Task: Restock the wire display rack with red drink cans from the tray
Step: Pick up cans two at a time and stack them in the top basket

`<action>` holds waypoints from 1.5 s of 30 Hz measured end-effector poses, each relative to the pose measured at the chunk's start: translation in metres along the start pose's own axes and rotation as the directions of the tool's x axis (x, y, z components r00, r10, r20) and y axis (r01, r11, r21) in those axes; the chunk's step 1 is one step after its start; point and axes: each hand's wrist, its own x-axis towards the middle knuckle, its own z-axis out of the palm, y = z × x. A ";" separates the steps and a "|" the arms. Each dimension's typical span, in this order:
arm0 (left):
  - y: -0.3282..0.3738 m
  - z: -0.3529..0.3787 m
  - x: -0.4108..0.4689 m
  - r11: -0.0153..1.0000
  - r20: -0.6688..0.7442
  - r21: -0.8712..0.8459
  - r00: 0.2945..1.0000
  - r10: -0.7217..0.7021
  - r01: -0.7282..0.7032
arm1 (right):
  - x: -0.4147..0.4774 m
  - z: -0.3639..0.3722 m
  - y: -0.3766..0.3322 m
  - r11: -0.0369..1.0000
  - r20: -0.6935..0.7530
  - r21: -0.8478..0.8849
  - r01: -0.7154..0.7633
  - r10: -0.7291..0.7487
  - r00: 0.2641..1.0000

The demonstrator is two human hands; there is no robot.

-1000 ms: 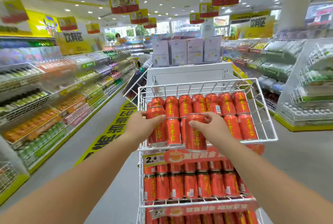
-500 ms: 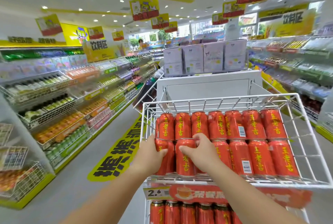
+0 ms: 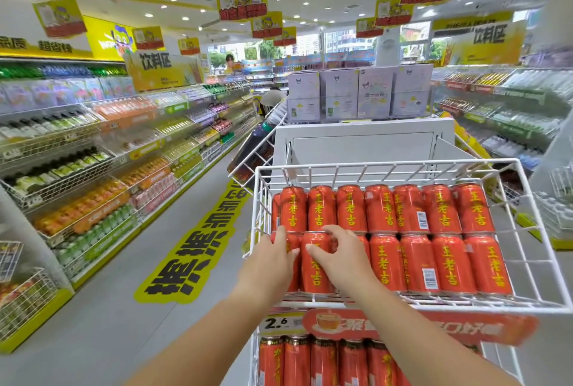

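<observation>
The white wire display rack (image 3: 483, 307) stands right in front of me. Its top basket holds two rows of red drink cans (image 3: 412, 209) with yellow lettering. My left hand (image 3: 266, 264) wraps around the leftmost front can (image 3: 293, 264), fingers up its left side and thumb across its front. My right hand (image 3: 344, 258) grips the can beside it (image 3: 316, 274), fingertips curled over its top rim. Both cans stand upright on the basket floor in the front row. More red cans (image 3: 325, 361) fill the shelf below. No tray is in view.
A price strip reading 2.6 (image 3: 276, 322) hangs under the basket's front edge. A white display stand (image 3: 362, 143) with pale boxes (image 3: 356, 94) rises behind the rack. Drink shelves (image 3: 93, 168) line the aisle on the left, others stand at right (image 3: 511, 112). Yellow floor lettering (image 3: 192, 249) marks the aisle.
Both hands have set their cans down into the front left of the top basket. The view has come closer and lifted, so the basket looks larger.
</observation>
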 end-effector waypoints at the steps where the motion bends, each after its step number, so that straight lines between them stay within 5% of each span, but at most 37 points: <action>1: 0.001 -0.001 0.000 0.997 -0.001 0.068 1.000 0.022 -0.022 | -0.002 0.000 -0.001 1.000 -0.007 0.005 0.002 -0.002 1.000; 5: -0.001 -0.013 0.001 0.806 -0.016 0.548 0.961 0.276 -0.222 | -0.009 0.003 -0.002 1.000 -0.035 -0.020 0.016 -0.017 0.999; 8: -0.009 -0.016 0.006 0.674 0.016 0.673 0.917 0.399 -0.305 | -0.009 0.004 -0.004 0.998 -0.047 -0.063 0.025 -0.028 0.998; 28: -0.053 0.003 0.017 0.741 -0.144 0.577 0.850 0.507 -0.344 | -0.016 0.026 -0.009 0.962 -0.027 -0.268 0.054 -0.063 0.998; 35: -0.062 0.009 0.003 0.784 -0.063 0.485 0.879 0.472 -0.387 | -0.053 -0.014 0.015 0.631 0.065 -0.767 0.118 -0.106 0.992; 45: -0.037 0.027 -0.093 0.835 0.010 0.469 0.947 0.322 -0.289 | -0.122 -0.064 0.060 0.477 0.250 -0.840 0.259 -0.083 0.965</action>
